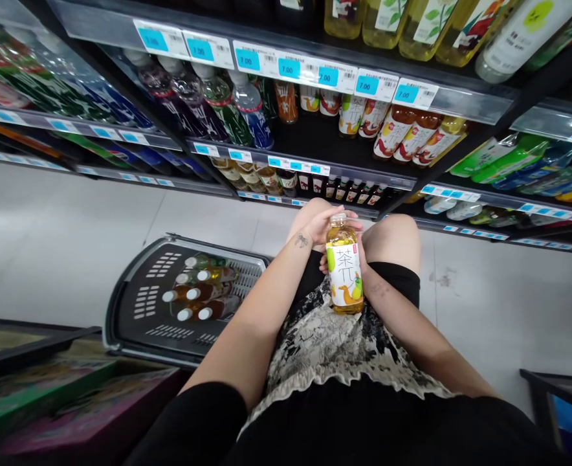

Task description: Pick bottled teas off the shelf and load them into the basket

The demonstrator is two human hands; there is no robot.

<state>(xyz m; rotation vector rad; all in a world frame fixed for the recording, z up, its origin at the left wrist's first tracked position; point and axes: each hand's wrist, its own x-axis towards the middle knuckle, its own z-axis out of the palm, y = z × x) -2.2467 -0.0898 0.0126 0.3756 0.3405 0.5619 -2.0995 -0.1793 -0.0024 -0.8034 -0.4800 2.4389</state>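
Note:
A tea bottle (345, 275) with amber liquid, a white cap and a white fruit-printed label is held over my lap, its label facing up at me. My left hand (321, 224) is at the neck, with its fingers reaching behind the cap. From the right side, my right hand (362, 255) wraps round the back of the bottle, and its fingertips show at the left edge. Part of both hands is hidden behind the bottle. On the floor to my left, a dark shopping basket (143, 304) holds several white-capped bottles (213, 292).
Drink shelves (310, 158) with blue price tags run across in front of my knees. Similar tea bottles (402, 139) stand on the middle shelf. Colourful boxes (87, 404) are at the lower left, and a dark frame (541, 388) is at the lower right.

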